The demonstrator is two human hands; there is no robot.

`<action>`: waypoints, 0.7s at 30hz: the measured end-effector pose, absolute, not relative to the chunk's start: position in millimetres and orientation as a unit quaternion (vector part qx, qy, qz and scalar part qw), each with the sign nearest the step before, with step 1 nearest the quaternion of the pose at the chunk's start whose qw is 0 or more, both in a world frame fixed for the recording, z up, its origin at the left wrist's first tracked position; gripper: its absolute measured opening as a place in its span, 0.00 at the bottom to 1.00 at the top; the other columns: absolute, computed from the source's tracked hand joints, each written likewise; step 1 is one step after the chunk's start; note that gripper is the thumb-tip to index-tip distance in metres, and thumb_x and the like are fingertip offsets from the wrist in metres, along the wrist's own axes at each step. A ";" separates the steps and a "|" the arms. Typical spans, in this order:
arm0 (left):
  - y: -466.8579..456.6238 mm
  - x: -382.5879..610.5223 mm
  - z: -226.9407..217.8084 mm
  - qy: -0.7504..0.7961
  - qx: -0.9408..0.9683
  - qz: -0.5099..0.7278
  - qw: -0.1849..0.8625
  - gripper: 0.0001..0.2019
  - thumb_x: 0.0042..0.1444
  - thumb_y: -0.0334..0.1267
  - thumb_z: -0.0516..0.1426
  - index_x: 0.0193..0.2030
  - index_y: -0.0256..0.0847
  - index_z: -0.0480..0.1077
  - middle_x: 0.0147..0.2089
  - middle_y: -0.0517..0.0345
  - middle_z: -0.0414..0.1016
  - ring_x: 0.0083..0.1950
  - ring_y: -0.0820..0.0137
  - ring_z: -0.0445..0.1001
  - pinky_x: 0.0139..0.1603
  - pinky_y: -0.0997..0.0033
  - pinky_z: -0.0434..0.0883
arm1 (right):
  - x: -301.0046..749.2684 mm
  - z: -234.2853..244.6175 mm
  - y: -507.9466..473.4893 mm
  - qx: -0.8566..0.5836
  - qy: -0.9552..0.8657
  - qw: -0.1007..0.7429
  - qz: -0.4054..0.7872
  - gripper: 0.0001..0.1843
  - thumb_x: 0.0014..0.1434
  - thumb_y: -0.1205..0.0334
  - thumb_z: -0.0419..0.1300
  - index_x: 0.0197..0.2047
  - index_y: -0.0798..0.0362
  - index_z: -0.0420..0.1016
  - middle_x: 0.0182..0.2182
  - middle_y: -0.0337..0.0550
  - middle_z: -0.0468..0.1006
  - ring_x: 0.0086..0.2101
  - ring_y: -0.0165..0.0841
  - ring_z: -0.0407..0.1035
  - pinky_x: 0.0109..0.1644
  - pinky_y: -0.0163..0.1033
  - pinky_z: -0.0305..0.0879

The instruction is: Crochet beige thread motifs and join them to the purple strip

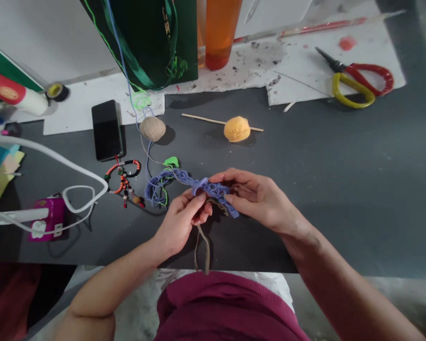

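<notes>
the left hand (179,222) and the right hand (259,199) were held together over a dark tabletop (341,189), both clamped on a blue crochet strip (213,189). the left thumb and fingers (199,199) pinched it near the middle, and the right fingers (227,182) closed on it just beside them, with the end of the strip sticking out below. a tan yarn strand (202,248) hung from the hands down toward the maroon top (216,303) of the person. the looser end of the strip lay in a tangle on the table to the left of the hands, just beside a green crochet leaf (171,162). a thin blue yarn strand (148,158) ran up from there past a beige yarn ball (152,129). an orange yarn ball (237,129) sat on a wooden stick (222,122) farther ahead. a black smartphone (107,130) and a beaded string (123,177) lay left of those, near a magenta power strip (48,218) with a white cable (64,161). red and yellow handled scissors (355,78) rested on stained white paper (298,80), well apart from the hands
</notes>
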State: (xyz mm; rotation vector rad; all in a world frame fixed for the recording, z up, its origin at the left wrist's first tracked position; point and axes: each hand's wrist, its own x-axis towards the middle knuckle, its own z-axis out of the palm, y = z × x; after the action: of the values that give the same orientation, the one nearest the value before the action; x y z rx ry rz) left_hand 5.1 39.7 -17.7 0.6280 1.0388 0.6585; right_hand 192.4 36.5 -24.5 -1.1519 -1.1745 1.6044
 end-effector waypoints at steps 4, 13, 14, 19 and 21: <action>38.7 3.8 -17.5 0.474 0.306 0.287 0.774 0.16 0.59 0.48 0.65 0.30 0.38 0.69 0.26 0.61 0.69 0.26 0.76 0.62 0.28 0.71 0.53 | 193.8 -24.7 37.2 -0.460 -0.464 0.416 0.632 0.16 0.59 0.64 0.68 0.51 0.52 0.83 0.48 0.49 0.87 0.49 0.41 0.82 0.57 0.47 0.80; 38.0 -2.3 -11.6 0.456 0.411 0.272 0.741 0.04 0.59 0.36 0.57 0.37 0.39 0.73 0.25 0.65 0.62 0.26 0.75 0.58 0.28 0.70 0.55 | 200.0 -27.4 42.0 -0.534 -0.435 0.452 0.567 0.18 0.58 0.66 0.65 0.51 0.53 0.85 0.46 0.49 0.88 0.44 0.39 0.82 0.50 0.46 0.80; 38.1 -4.0 -10.4 0.458 0.426 0.275 0.730 0.03 0.58 0.35 0.58 0.36 0.39 0.72 0.26 0.65 0.62 0.26 0.75 0.58 0.29 0.71 0.55 | 201.5 -26.7 42.4 -0.535 -0.426 0.455 0.570 0.18 0.58 0.66 0.65 0.51 0.53 0.85 0.46 0.48 0.88 0.43 0.39 0.82 0.49 0.45 0.80; 40.5 -14.5 -9.3 0.471 0.422 0.284 0.720 0.04 0.56 0.34 0.58 0.38 0.40 0.74 0.27 0.66 0.56 0.26 0.75 0.53 0.27 0.72 0.53 | 210.0 -21.8 43.1 -0.541 -0.393 0.456 0.587 0.17 0.57 0.65 0.67 0.50 0.51 0.86 0.46 0.47 0.89 0.40 0.37 0.82 0.44 0.41 0.80; 42.5 -16.9 -10.9 0.445 0.400 0.299 0.743 0.05 0.52 0.34 0.59 0.36 0.40 0.74 0.25 0.68 0.53 0.25 0.75 0.49 0.26 0.73 0.50 | 212.0 -20.9 43.1 -0.541 -0.397 0.447 0.592 0.17 0.56 0.64 0.68 0.50 0.51 0.87 0.46 0.47 0.89 0.39 0.37 0.82 0.43 0.42 0.80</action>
State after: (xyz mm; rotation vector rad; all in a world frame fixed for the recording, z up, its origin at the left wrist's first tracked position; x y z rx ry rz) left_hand -16.9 42.5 -10.9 0.8769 0.9742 0.6553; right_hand 212.0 43.1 -20.9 -1.3396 -0.9828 1.4652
